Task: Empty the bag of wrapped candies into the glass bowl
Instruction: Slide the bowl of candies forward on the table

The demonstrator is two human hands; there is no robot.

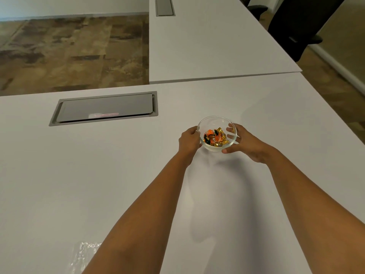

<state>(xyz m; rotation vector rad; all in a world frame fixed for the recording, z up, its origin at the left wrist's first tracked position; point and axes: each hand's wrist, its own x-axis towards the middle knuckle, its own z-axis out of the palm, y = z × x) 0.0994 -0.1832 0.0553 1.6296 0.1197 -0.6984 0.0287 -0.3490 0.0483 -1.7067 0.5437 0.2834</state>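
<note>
A small glass bowl stands on the white table, right of centre. Inside it lie several wrapped candies in orange, green and gold foil. My left hand grips the bowl's left side. My right hand cups its right side, fingers on the rim and thumb at the near edge. A clear plastic bag lies flat at the table's near edge, partly hidden under my left forearm; I see no candies in it.
A grey cable hatch is set into the table left of the bowl. A second white table adjoins at the back, with another hatch. A black office chair stands at the far right.
</note>
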